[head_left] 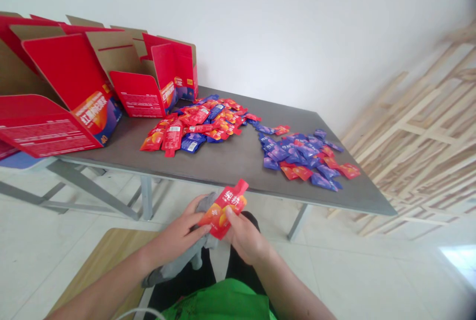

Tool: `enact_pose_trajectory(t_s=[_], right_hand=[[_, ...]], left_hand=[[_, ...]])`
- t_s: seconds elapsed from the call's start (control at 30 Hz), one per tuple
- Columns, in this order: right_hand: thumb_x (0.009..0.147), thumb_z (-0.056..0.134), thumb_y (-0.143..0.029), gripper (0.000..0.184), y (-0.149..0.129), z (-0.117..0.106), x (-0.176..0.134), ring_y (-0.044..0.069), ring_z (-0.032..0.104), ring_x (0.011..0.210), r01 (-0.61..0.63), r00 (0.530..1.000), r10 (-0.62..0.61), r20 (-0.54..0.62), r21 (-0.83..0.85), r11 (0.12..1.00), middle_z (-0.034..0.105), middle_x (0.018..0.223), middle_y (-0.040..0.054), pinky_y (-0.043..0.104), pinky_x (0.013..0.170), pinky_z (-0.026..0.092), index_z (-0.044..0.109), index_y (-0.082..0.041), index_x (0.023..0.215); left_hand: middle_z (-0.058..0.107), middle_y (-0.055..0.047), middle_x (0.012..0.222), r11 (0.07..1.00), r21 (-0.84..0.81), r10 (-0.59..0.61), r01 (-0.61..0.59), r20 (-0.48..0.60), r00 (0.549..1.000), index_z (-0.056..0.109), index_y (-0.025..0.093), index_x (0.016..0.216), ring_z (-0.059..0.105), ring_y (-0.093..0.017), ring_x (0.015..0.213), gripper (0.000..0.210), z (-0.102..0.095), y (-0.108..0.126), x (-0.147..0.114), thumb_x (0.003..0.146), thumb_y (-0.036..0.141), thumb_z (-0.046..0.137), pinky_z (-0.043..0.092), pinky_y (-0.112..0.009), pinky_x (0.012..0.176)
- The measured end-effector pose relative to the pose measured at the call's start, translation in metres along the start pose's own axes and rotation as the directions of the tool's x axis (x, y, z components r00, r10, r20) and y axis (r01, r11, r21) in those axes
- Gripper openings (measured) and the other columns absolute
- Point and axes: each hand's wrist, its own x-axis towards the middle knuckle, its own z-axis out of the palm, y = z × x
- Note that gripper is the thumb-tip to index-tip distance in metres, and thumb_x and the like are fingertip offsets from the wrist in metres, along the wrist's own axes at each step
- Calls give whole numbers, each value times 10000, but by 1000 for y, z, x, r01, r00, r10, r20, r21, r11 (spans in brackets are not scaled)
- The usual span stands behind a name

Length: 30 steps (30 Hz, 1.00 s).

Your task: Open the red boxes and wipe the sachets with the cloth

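Observation:
Between my two hands, just off the table's front edge and above my lap, is a red and orange spouted pouch (223,209) with white lettering. My left hand (191,225) has its fingers closed around the pouch's lower left side, over a grey cloth (182,260). With the thumb on its front face, my right hand (241,233) grips the pouch's right side; the other fingers are hidden behind it. On the table, a mixed pile of red and blue pouches (201,124) lies ahead of me. Another pile of purple and red pouches (297,154) lies to the right.
Several open red cardboard boxes (137,92) stand on the left part of the dark grey table (238,163). A wooden bench (107,255) is at lower left. Wooden slat frames (420,146) lean against the wall on the right.

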Motion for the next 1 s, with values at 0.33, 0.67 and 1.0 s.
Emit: enact_pose_trajectory(t_s=[0.33,0.67,1.0], right_hand=[[938,560,-410,247,-136,-104,39,111,591,512,283,662,-350,-663,-211,935,660,605,-42,203,493,472,645,-213,815],[939,525,-494,370,-134,-118,58,107,603,527,107,869,-193,-456,-208,972,674,697,20,247,594,559,676,-160,889],[741,765,-343,202,-128,-49,174,96,543,530,98,869,-369,-330,-617,781,664,639,1,219,548,426,672,-172,687]], left_hand=[[612,-64,1231,992,31,-110,120,-240,964,644,240,861,544,-277,1241,197,-8,-46,-6,872,414,553,380,-445,1112],[604,-73,1218,986,-28,-169,167,-252,953,634,235,856,546,-280,1214,195,-9,-59,-11,857,413,554,352,-473,1123],[619,-73,1144,979,-70,-203,190,-321,925,653,236,843,546,-312,1198,212,-24,-56,-24,862,435,583,369,-516,1095]])
